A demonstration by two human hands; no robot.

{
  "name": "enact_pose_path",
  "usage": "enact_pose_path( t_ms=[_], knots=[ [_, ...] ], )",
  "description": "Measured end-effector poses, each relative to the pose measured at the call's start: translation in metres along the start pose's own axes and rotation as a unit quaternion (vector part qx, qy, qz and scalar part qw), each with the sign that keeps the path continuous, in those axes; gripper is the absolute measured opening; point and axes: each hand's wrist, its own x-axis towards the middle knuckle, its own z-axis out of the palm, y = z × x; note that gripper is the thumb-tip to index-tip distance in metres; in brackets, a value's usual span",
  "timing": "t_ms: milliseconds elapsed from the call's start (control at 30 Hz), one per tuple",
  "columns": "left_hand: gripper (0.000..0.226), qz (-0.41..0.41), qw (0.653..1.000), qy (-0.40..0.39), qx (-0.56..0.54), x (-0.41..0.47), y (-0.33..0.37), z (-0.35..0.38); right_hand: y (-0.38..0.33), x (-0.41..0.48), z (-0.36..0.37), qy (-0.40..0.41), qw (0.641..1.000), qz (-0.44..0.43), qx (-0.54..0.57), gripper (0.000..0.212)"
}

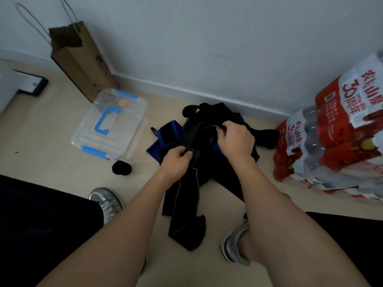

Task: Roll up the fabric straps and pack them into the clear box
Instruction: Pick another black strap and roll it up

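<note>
Already rolled: one bundle, left beside the clear box.
Hands: left hand, right hand were clenched on an unrolled strap.

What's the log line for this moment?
left hand: pinches black strap | right hand: grips strap pile | rolled strap: on floor beside clear box | box lid: on

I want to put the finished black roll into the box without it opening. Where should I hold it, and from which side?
Probably from above, pinching the black roll across its opposite curved sides, lightly, so it stays wound. It lies free on the floor beside the clear box, with nothing over it.
</note>
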Motion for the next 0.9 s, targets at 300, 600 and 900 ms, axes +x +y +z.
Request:
enact_pose_path(
  t_ms=[300,600,900],
  knots=[
    [0.027,0.047,0.994,0.101,-0.001,-0.025,0.027,0.0,-0.029,0.006,-0.135,0.2,0.973,-0.043,0.108,0.025],
    [0.015,0.112,0.988,0.104,-0.029,-0.054,0.047,-0.007,-0.031,-0.038,-0.161,0.219,0.958,-0.004,0.185,0.023],
    [0.06,-0.003,0.994,-0.044,0.095,-0.073,0.037,0.0,0.009,-0.101,-0.086,-0.341,0.858,0.138,0.358,0.026]
  ],
)
